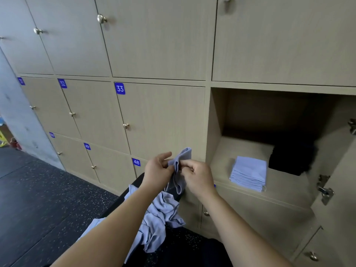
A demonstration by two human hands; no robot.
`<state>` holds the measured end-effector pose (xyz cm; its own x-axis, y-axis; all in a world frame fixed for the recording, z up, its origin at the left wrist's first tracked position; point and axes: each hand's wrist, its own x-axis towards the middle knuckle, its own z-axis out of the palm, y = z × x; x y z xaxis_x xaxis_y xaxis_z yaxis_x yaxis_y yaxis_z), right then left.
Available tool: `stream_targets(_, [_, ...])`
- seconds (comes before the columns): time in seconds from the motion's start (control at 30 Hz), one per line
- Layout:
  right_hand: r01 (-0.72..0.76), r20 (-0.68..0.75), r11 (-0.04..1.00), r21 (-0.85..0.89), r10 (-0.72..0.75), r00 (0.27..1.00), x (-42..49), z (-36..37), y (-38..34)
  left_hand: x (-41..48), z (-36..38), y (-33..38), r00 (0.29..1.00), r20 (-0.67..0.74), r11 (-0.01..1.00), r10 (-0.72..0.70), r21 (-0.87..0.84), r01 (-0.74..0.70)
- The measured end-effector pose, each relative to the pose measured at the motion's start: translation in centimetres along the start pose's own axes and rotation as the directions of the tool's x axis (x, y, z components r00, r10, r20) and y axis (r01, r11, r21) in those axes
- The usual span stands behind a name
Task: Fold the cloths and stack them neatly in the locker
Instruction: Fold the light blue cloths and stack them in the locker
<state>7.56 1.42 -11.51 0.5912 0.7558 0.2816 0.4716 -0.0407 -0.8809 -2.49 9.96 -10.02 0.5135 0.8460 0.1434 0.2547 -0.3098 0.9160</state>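
A light blue cloth (180, 170) hangs crumpled between my hands in front of the locker wall. My left hand (157, 170) pinches its left side and my right hand (197, 174) pinches its right side, close together. Below them a heap of unfolded light blue cloths (156, 222) lies over my dark-clad leg. To the right, the open locker (217, 151) holds a neat stack of folded light blue cloths (249, 173) near its front edge. A black folded item (290, 158) sits behind the stack, to the right.
The open locker's door (339, 189) swings out at the right edge, with metal hinges on it. Closed numbered lockers with round knobs fill the wall, among them 33 (119, 88) and 48 (136, 162). Dark speckled floor (38, 199) spreads to the left.
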Motion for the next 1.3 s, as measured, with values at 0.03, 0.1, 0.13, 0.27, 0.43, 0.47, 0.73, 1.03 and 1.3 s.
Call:
stream_targets(0.03, [0.021, 0.011, 1.0, -0.019, -0.021, 1.0, 0.1, -0.3, 0.0, 0.0, 0.2, 0.2, 1.0, 0.0, 0.999, -0.016, -0.038, 0.016])
stream_targets(0.1, [0.056, 0.019, 0.996, -0.065, -0.055, 0.998, 0.2, -0.9, 0.0, -0.1, 0.6, 0.6, 0.999, 0.01, 0.988, -0.041, -0.149, 0.042])
stream_targets(0.13, [0.063, 0.023, 0.994, -0.093, -0.061, 0.998, 0.2, -1.2, 0.0, -0.2, 0.7, 0.9, 0.999, 0.016, 0.982, -0.042, -0.186, 0.044])
stream_targets(0.27, [0.087, 0.052, 0.987, -0.138, -0.08, 0.995, 0.3, -1.9, 0.4, 0.1, 1.3, 1.2, 1.0, 0.009, 0.991, -0.016, -0.133, 0.017])
stream_targets(0.43, [0.001, -0.065, 0.989, -0.15, -0.011, 0.998, 0.2, -3.1, 1.2, 0.2, 1.4, 1.0, 0.999, 0.043, 0.999, 0.034, -0.038, -0.033])
stream_targets(0.47, [-0.029, -0.132, 0.985, -0.171, 0.006, 0.991, 0.3, -3.6, 1.4, 0.1, 1.2, 1.0, 0.997, 0.063, 0.998, 0.039, -0.041, -0.037])
stream_targets(0.73, [-0.319, 0.138, 0.923, 0.216, 0.295, 0.946, 0.8, -7.0, 3.0, 0.1, 1.1, 1.5, 0.962, 0.269, 0.989, 0.046, -0.148, -0.006])
stream_targets(1.03, [-0.312, 0.036, 0.842, 0.44, 0.33, 0.943, 0.4, -7.8, 2.6, -0.3, 2.0, 1.4, 0.94, 0.335, 0.956, -0.062, -0.25, 0.153])
stream_targets(1.3, [-0.308, 0.094, 0.837, 0.452, 0.299, 0.95, 0.2, -8.6, 2.4, -1.5, 3.9, 1.5, 0.965, 0.247, 0.975, -0.089, -0.175, 0.135])
